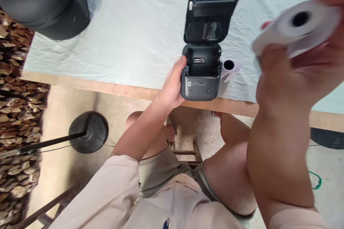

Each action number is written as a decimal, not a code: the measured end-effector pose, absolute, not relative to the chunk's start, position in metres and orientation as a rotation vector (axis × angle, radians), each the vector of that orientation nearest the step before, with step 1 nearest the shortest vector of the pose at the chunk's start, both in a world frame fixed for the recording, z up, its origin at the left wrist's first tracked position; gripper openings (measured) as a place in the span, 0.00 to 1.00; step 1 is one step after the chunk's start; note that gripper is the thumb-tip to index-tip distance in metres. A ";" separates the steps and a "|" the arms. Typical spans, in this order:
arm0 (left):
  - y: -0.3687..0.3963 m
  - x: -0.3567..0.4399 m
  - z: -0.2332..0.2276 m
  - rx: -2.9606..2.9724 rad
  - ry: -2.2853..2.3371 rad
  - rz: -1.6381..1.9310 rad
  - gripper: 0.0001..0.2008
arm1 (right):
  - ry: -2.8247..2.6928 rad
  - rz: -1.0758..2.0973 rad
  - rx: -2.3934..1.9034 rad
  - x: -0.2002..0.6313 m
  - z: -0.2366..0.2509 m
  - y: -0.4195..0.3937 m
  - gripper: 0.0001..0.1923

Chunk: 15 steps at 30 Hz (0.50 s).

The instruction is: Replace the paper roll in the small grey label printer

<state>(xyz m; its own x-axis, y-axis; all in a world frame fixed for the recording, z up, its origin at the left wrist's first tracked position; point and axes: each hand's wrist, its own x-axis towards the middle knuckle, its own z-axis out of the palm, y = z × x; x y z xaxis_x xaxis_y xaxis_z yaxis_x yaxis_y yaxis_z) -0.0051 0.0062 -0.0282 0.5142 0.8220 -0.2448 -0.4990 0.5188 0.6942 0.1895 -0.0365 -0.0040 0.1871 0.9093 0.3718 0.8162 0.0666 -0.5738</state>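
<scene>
A small dark grey portable label printer [200, 87] is near the front edge of the cloth-covered table, its lid [212, 16] swung up and its paper bay bare inside. My left hand [174, 85] grips the printer's left side, thumb on the rim. Raised at the far right, my right hand [303, 57] holds a white paper roll [313, 18], with part of its strip hanging loose; both are blurred. Beside the printer's right side is another small paper roll [229, 65] with a dark core and a loose curled end.
A black bag [45, 3] stands at the table's back left. The pale cloth [134, 25] is wrinkled, above a wooden table edge [107, 85]. Stacked firewood [18, 121] lines the left, near a round black stand base [88, 132] with a pole and cable.
</scene>
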 end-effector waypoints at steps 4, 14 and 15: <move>0.000 -0.003 -0.022 0.616 0.578 0.901 0.12 | -1.775 0.152 -1.703 0.161 0.002 -0.042 0.14; 0.003 -0.007 -0.026 0.612 0.525 0.816 0.13 | -1.799 -0.092 -1.479 0.137 0.010 -0.042 0.03; 0.003 -0.008 -0.027 0.613 0.496 0.810 0.14 | -1.810 -0.128 -1.446 0.137 0.011 -0.043 0.04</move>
